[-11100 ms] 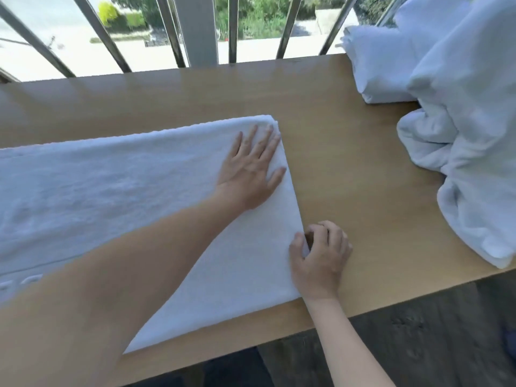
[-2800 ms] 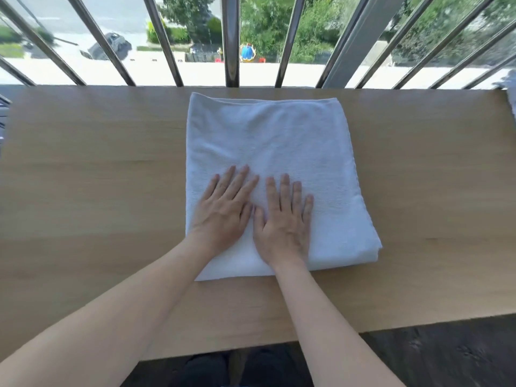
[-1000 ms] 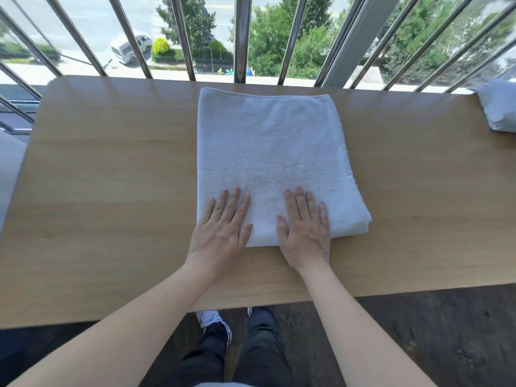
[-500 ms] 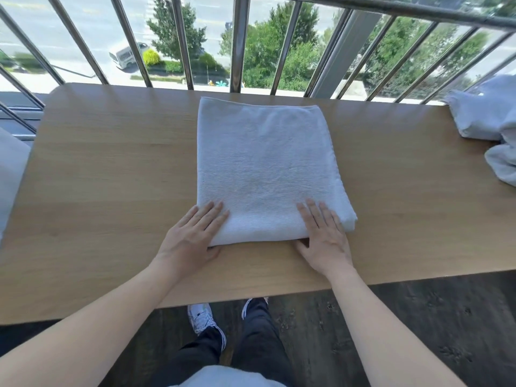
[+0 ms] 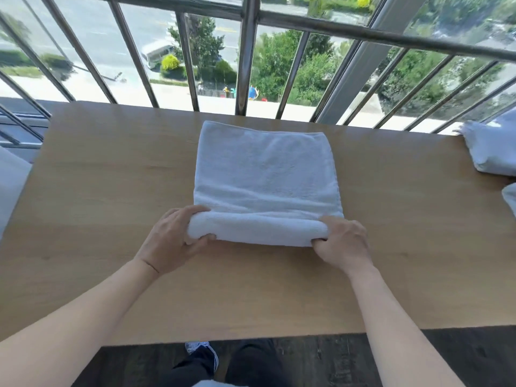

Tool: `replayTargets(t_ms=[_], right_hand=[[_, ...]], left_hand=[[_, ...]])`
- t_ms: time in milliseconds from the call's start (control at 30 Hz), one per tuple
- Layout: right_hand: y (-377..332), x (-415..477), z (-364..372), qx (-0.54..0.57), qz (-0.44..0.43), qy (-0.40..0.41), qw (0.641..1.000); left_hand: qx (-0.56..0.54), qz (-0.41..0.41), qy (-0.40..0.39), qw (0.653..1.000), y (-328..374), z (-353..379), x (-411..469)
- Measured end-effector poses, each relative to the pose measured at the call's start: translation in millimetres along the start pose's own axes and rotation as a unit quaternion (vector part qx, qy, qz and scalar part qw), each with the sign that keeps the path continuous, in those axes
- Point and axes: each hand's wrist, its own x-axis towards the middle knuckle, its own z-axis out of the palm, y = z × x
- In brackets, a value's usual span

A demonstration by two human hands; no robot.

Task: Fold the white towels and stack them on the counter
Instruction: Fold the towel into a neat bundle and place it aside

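Nearest the camera, at the bottom edge, dark trouser legs (image 5: 245,364) and a white shoe (image 5: 201,348) stand on a dark wood-grain floor (image 5: 321,358); two bare forearms reach up from the lower corners over the near edge of the wooden counter (image 5: 111,191); the left hand (image 5: 173,241) is closed on the near left corner of the white towel (image 5: 265,174), thumb tucked under the lifted edge and fingers curled over the top of it; the right hand (image 5: 342,241) grips the near right corner in the same way, thumb beneath and fingers wrapped over; between the two hands the towel's near edge is raised off the counter and rolled over into a thick rounded fold, while the remaining part lies flat on the middle of the counter, already folded into a neat rectangle whose far edge sits close to the back of the counter; at the far right end of the counter a heap of other white towels (image 5: 491,152) lies well apart from the one being handled, partly cut off by the frame; a pale surface (image 5: 11,185) shows at the left edge, too cropped to identify; behind the counter runs a metal railing (image 5: 245,57) of upright bars under a horizontal rail; beyond it, far below, are green trees (image 5: 279,65), a road and a parked white vehicle (image 5: 156,53).
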Motion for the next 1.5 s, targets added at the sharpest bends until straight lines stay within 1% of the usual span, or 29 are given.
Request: replayTargets(t_ms=[67, 167, 233, 333, 400, 500, 567, 633, 700, 800, 867, 967, 1033, 1100, 1200, 1233, 1300, 1333, 1367, 1400, 1433, 1467, 1500], right_hand=[[0, 27, -21, 0.011, 0.003, -0.059, 0.998], [0, 71, -55, 0.033, -0.014, -0.159, 0.987], [0, 97, -77, 0.062, -0.018, -0.197, 0.978], [-5, 139, -103, 0.077, -0.039, -0.222, 0.971], [-9, 171, -111, 0.063, -0.053, -0.223, 0.971], [-13, 221, -108, 0.024, -0.07, -0.201, 0.977], [-18, 249, -99, -0.013, -0.079, -0.196, 0.977], [-24, 269, -87, -0.059, -0.096, -0.181, 0.977], [-29, 282, -71, -0.092, -0.094, -0.159, 0.978], [-31, 292, -46, -0.118, -0.097, -0.123, 0.981], [-30, 293, -32, -0.121, -0.098, -0.094, 0.983], [-25, 286, -14, -0.072, -0.08, -0.043, 0.993], [-22, 281, -7, -0.042, -0.071, 0.001, 0.997], [-21, 282, -5, -0.038, -0.061, 0.026, 0.997], [-24, 283, -7, -0.046, -0.052, 0.02, 0.997], [-25, 283, -8, -0.051, -0.049, 0.014, 0.997], [-27, 282, -13, -0.069, -0.048, -0.005, 0.996], [-28, 283, -15, -0.079, -0.048, -0.021, 0.996], [-30, 284, -18, -0.089, -0.048, -0.04, 0.994], [-33, 286, -22, -0.099, -0.046, -0.058, 0.992], [-36, 288, -26, -0.107, -0.04, -0.071, 0.991], [-39, 288, -30, -0.111, -0.037, -0.076, 0.99], [-42, 287, -34, -0.116, -0.038, -0.073, 0.99]], left_hand=[[-0.053, -0.025, 0.021, 0.998, 5, 0, 17], [-0.121, -0.119, 0.065, 0.983, 16, 3, 52], [-0.12, -0.176, 0.1, 0.972, 20, 4, 80], [-0.089, -0.238, 0.145, 0.956, 18, 5, 122], [-0.063, -0.266, 0.15, 0.95, 11, 4, 151], [-0.032, -0.292, 0.12, 0.948, -7, 6, 195], [-0.034, -0.311, 0.103, 0.944, -20, 9, 216], [-0.034, -0.339, 0.076, 0.937, -30, 14, 229], [-0.021, -0.367, 0.044, 0.929, -38, 18, 236], [0.005, -0.391, 0.037, 0.92, -43, 23, 247], [0.042, -0.387, 0.062, 0.919, -42, 28, 252], [0.114, -0.364, 0.105, 0.918, -41, 37, 254], [0.141, -0.347, 0.12, 0.919, -41, 40, 254], [0.159, -0.347, 0.123, 0.916, -43, 40, 255], [0.189, -0.352, 0.114, 0.91, -39, 39, 257], [0.183, -0.356, 0.115, 0.909, -37, 37, 257], [0.129, -0.364, 0.131, 0.913, -32, 29, 254], [0.096, -0.355, 0.148, 0.918, -28, 24, 252], [0.08, -0.329, 0.167, 0.926, -21, 20, 251], [0.084, -0.286, 0.18, 0.937, -11, 19, 249], [0.101, -0.234, 0.171, 0.952, 2, 21, 249], [0.112, -0.183, 0.14, 0.967, 17, 28, 247], [0.115, -0.146, 0.086, 0.979, 34, 37, 245]])
